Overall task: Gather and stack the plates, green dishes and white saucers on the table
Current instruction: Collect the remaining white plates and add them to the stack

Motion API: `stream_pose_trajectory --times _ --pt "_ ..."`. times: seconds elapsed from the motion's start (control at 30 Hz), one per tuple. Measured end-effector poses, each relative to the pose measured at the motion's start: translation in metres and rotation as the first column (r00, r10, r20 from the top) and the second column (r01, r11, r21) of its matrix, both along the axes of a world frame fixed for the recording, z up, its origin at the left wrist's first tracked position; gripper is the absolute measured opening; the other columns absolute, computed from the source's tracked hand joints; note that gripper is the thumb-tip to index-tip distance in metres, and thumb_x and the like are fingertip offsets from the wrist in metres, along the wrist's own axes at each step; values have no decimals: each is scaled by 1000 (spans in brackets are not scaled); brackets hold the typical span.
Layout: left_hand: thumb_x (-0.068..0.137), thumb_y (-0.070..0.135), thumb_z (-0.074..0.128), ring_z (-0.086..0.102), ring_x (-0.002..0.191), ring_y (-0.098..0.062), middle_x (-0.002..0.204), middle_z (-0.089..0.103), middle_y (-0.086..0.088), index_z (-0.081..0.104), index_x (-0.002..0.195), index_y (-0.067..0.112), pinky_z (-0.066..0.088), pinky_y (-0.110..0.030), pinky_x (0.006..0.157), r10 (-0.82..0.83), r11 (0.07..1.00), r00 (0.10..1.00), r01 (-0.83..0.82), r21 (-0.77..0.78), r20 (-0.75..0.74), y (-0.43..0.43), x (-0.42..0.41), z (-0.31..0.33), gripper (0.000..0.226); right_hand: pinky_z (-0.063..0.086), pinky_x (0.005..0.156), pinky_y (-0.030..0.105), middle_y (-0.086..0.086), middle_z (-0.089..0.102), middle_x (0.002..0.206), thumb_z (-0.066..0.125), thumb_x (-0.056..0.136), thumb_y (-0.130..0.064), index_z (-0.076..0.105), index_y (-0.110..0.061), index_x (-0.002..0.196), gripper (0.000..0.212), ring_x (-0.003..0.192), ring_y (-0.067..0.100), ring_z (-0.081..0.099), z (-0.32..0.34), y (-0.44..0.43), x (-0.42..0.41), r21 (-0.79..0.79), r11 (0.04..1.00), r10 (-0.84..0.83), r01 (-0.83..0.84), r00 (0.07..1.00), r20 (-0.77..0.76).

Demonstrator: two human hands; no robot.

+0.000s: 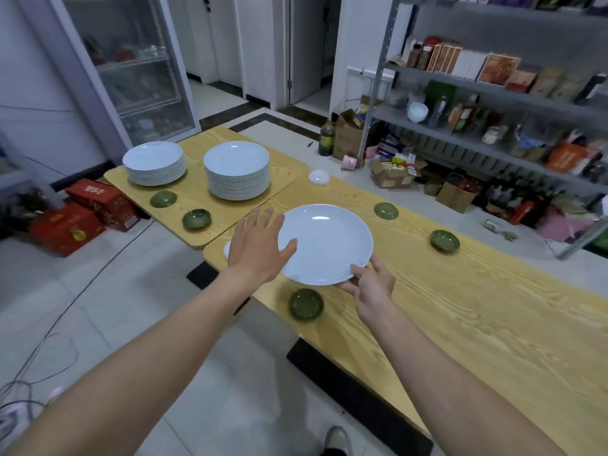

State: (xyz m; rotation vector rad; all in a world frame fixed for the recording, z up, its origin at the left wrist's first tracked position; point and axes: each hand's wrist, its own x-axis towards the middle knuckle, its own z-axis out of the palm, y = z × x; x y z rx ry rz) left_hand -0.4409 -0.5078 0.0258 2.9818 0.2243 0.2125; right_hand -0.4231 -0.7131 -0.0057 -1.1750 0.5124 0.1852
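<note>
We see the right hand [371, 287] grasping the near rim of a white plate [329, 245], with 1 digit on top of the rim and the rest curled under it. The plate sits over the near-left end of the long wooden table [493, 324], slightly tilted. We cannot tell if it is fully off the wood.

The left hand [256, 248] is released, fingers straight and spread, grasping nothing. Its thumb lies over the plate's left edge; contact unclear. A hidden saucer [226, 250], white, peeks out from under that hand at the table edge, mostly covered.

A near green dish [306, 304] lies just beside the plate, close to the right hand. 2 more are on the long table, a far green dish [386, 210] and a right green dish [444, 241], both well apart from the plate. An upturned saucer [318, 177], white, sits at the far end.

The small table [194, 195] butts against the long one on the left. It carries 2 piles of plates: the left stack [154, 166] and the taller right stack [237, 172]. In front of them are 2 more dishes: the left-front green dish [163, 199] and the middle-front green dish [196, 219].

Off the tables we note metal shelving [493, 93], a glass cabinet [148, 77], red boxes [98, 199] and a dark bottle [326, 138] on the floor.
</note>
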Motion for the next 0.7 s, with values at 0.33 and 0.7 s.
stream_pose_trajectory --times 0.33,0.7 --pt "96 60 35 12 151 -25 162 25 -3 31 153 23 14 -44 121 76 997 997 -75 -10 25 97 67 -9 68 61 56 39 7 63 119 57 91 12 45 -13 147 62 82 23 70 -8 117 83 46 995 89 -89 996 1" --pt "97 57 37 9 152 -25 164 19 -3 32 153 22 11 -42 120 95 995 995 -95 0 31 210 171 -6 66 62 62 46 12 67 120 57 88 16 46 -13 145 65 104 37 68 -3 242 202 89 988 128 -128 992 6"
